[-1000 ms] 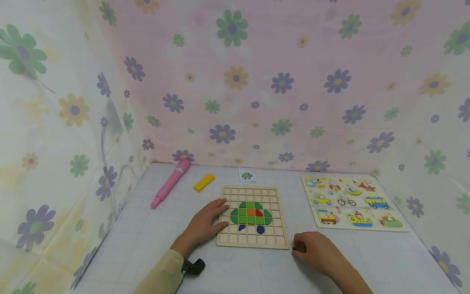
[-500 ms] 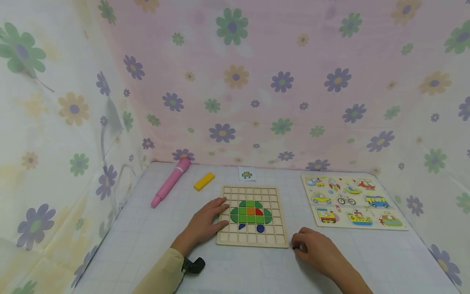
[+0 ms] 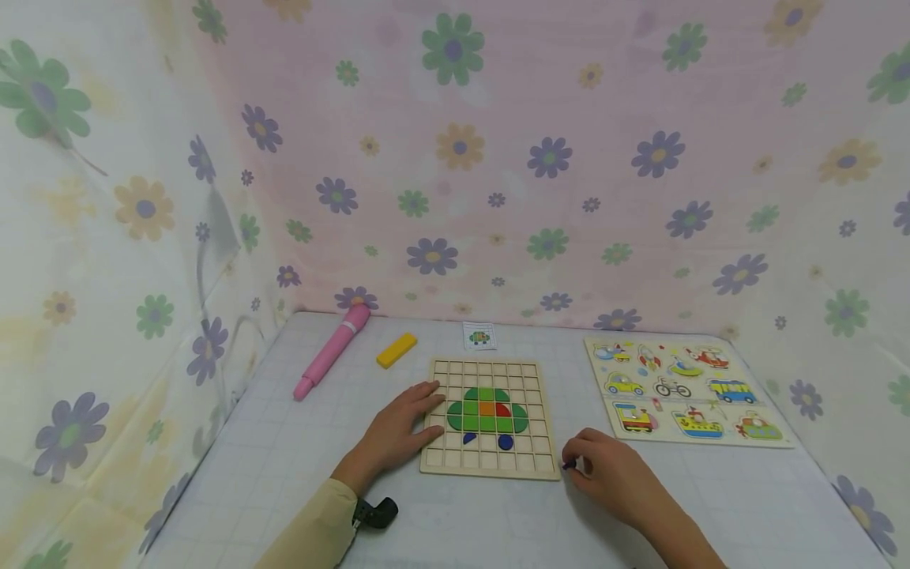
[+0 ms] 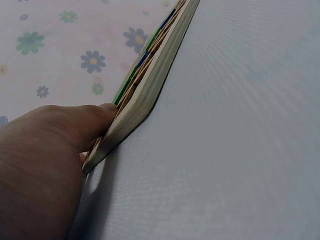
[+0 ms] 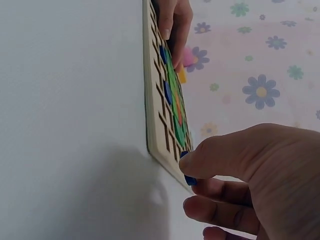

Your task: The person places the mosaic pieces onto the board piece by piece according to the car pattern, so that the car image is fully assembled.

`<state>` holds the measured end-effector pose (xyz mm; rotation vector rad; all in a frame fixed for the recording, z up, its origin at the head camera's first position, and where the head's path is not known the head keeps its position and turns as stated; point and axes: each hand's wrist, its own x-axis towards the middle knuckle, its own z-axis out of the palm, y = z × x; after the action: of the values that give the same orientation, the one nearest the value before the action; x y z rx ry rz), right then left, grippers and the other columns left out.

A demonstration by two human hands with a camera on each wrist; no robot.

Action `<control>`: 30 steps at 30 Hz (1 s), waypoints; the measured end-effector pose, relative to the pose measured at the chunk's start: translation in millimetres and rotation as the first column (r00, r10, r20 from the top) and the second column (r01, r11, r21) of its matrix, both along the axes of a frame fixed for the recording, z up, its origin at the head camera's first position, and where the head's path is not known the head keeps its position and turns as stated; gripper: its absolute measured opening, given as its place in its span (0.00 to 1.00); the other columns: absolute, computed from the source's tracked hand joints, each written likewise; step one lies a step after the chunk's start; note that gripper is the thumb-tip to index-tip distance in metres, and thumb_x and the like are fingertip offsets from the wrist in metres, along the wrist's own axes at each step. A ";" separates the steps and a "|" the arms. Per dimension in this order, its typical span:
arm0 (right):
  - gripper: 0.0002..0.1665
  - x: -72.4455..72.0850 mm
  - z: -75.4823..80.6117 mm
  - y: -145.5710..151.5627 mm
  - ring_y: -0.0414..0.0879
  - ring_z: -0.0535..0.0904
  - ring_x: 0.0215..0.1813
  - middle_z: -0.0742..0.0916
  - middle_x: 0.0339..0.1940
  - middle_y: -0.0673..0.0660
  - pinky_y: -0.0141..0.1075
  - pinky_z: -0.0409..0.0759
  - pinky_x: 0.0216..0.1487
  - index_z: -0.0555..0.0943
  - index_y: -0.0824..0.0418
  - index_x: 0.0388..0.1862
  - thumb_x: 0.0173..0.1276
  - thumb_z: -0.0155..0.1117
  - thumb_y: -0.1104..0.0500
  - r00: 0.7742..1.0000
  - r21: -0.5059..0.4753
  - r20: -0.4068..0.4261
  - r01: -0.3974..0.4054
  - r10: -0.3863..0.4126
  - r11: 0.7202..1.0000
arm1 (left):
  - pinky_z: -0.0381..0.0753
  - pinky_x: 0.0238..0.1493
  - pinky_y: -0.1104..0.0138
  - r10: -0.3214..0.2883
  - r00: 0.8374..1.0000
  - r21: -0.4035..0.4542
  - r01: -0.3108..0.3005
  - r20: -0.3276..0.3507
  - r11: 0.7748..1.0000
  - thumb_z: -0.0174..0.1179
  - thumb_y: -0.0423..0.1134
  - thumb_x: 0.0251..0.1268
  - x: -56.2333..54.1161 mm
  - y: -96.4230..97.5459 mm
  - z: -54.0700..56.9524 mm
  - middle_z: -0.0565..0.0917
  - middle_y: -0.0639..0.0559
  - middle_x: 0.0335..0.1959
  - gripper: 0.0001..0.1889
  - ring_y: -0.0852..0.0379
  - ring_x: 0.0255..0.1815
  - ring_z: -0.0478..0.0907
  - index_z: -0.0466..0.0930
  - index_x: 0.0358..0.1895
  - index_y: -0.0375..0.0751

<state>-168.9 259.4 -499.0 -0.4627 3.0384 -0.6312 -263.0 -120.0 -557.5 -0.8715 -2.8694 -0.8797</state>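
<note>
A wooden grid board (image 3: 547, 458) lies mid-table. Green, orange and red pieces (image 3: 485, 411) form a shape in its cells. Below them are a blue round made of pieces (image 3: 505, 442) and a blue quarter-round piece (image 3: 469, 438). My left hand (image 3: 395, 431) rests on the board's left edge, fingers fairly straight and thumb on the frame, as the left wrist view shows. Just off the board's lower right corner, my right hand (image 3: 611, 476) pinches a small dark blue piece (image 5: 189, 169) between thumb and index finger. Its full shape is hidden by the fingers.
A small picture card (image 3: 479, 337) lies behind the board. At the left are a yellow block (image 3: 396, 350) and a pink stick-like pen (image 3: 332, 352). A vehicle puzzle board (image 3: 682, 391) lies at the right. Flowered cloth walls (image 3: 490, 221) surround the table.
My right hand has risen slightly and turned, so the dark blue piece shows more between the fingertips. My left hand and the board have stayed in place.
</note>
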 end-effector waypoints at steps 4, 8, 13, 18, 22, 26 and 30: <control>0.18 -3.5 4.9 -4.6 0.34 0.74 0.35 0.81 0.38 0.36 0.32 0.77 0.34 0.87 0.42 0.37 0.61 0.83 0.65 0.998 -0.014 -0.048 -0.050 0.049 0.999 | 0.65 0.80 0.45 0.002 1.000 -0.004 -0.002 0.003 1.000 0.66 0.54 0.78 -0.6 -0.3 -0.7 0.68 0.51 0.84 0.31 0.46 0.85 0.60 0.77 0.79 0.49; 0.16 -8.2 9.8 -14.4 0.34 0.74 0.35 0.81 0.38 0.36 0.32 0.77 0.34 0.87 0.43 0.38 0.62 0.83 0.63 0.997 -0.020 -0.054 -0.065 0.063 0.998 | 0.65 0.80 0.45 0.005 1.000 -0.009 -0.005 0.008 1.000 0.66 0.54 0.78 -1.2 -0.6 -1.6 0.67 0.52 0.85 0.31 0.46 0.85 0.60 0.76 0.79 0.49; 0.15 -13.1 15.8 -27.8 0.36 0.76 0.35 0.81 0.39 0.37 0.31 0.78 0.33 0.88 0.45 0.38 0.62 0.83 0.64 0.993 -0.040 -0.071 -0.101 0.098 0.994 | 0.64 0.81 0.45 0.008 1.000 -0.015 -0.008 0.017 1.000 0.66 0.55 0.79 -1.0 0.2 -0.8 0.66 0.53 0.85 0.31 0.47 0.86 0.59 0.76 0.79 0.50; 0.15 -19.5 18.8 -39.9 0.37 0.76 0.35 0.82 0.40 0.39 0.32 0.78 0.34 0.87 0.47 0.39 0.63 0.82 0.66 0.982 -0.055 -0.098 -0.169 0.163 0.984 | 0.63 0.81 0.45 0.008 1.000 -0.014 -0.007 0.023 1.000 0.65 0.55 0.79 -1.1 1.3 -0.7 0.66 0.53 0.85 0.31 0.47 0.86 0.59 0.76 0.80 0.50; 0.13 -25.2 18.5 -51.3 0.36 0.75 0.36 0.81 0.39 0.40 0.32 0.79 0.35 0.88 0.48 0.39 0.65 0.81 0.65 0.976 -0.045 -0.098 -0.201 0.196 0.979 | 0.63 0.81 0.45 0.005 1.000 -0.015 -0.005 0.018 1.000 0.65 0.55 0.79 -2.0 1.6 -1.0 0.66 0.53 0.85 0.32 0.47 0.86 0.59 0.75 0.80 0.50; 0.11 -30.6 17.7 -62.6 0.36 0.74 0.36 0.81 0.38 0.41 0.32 0.78 0.35 0.89 0.50 0.40 0.65 0.82 0.63 0.974 -0.025 -0.096 -0.211 0.208 0.977 | 0.64 0.81 0.46 0.005 1.000 -0.023 -0.004 0.015 1.000 0.65 0.56 0.79 -3.2 1.1 -2.0 0.66 0.53 0.85 0.32 0.47 0.86 0.59 0.75 0.80 0.50; 0.10 -36.5 16.7 -73.8 0.36 0.74 0.35 0.80 0.36 0.42 0.32 0.79 0.35 0.88 0.49 0.40 0.66 0.82 0.62 0.966 0.011 -0.107 -0.236 0.236 0.972 | 0.64 0.81 0.45 0.005 1.000 -0.017 -0.005 0.020 1.000 0.65 0.55 0.79 -2.9 0.1 -2.2 0.66 0.53 0.85 0.32 0.46 0.86 0.59 0.76 0.80 0.49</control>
<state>-205.5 185.6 -482.3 -0.8704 3.0110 -0.6147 -265.9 -119.8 -559.6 -0.8619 -2.8987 -0.8706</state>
